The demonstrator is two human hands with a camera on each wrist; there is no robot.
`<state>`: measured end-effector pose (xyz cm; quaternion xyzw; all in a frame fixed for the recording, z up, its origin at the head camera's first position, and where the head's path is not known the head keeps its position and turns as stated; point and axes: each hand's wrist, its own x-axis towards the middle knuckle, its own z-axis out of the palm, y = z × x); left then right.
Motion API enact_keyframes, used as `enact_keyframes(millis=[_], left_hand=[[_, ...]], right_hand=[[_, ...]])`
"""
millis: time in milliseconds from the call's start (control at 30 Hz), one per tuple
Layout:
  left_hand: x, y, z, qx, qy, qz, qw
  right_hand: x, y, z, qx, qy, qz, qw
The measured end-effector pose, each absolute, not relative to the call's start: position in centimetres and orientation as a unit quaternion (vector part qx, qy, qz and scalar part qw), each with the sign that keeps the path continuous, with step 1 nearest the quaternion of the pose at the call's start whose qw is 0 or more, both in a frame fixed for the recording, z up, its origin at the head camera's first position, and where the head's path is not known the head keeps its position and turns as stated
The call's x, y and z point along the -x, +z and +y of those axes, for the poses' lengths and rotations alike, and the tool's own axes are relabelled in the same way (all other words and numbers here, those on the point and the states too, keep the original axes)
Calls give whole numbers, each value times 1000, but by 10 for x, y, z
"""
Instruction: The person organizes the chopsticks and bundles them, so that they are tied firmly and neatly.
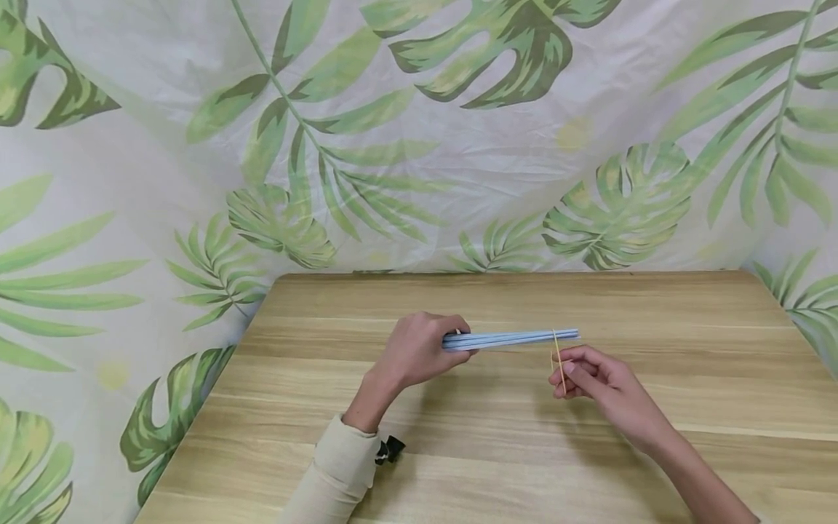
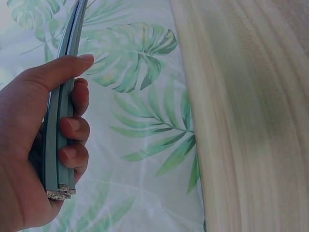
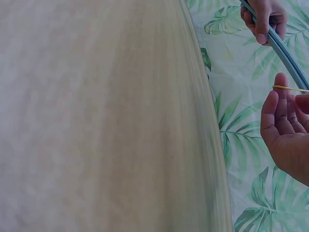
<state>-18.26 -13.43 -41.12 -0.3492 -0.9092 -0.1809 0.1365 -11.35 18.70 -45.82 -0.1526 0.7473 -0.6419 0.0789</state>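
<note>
My left hand [image 1: 419, 349] grips a bundle of slim light-blue chopsticks [image 1: 511, 339] by the thicker end, above the table. In the left wrist view the thumb crosses the bundle [image 2: 57, 116] and the fingers curl round it; its square, silvery ends show near the palm. The narrower ends point right. There, a thin yellow rubber band [image 1: 559, 356] loops over the bundle and stretches down to my right hand [image 1: 609, 393]. My right thumb and fingers hold the band, and in the right wrist view it [image 3: 289, 88] passes round a fingertip.
A wood-grain table [image 1: 497, 451] lies beneath both hands, its far edge against a leaf-patterned cloth [image 1: 497, 145]. A small black device [image 1: 390, 450] sits at the left sleeve cuff [image 1: 347, 444].
</note>
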Motion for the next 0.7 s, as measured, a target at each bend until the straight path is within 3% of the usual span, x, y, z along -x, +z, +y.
enact_keyframes(millis=[367, 700], left_hand=[[182, -410, -133, 331, -182, -917, 126], [180, -412, -131, 291, -160, -942, 50]], right_hand=[[109, -457, 181, 171, -622, 762, 64], [102, -457, 171, 275, -528, 799, -85]])
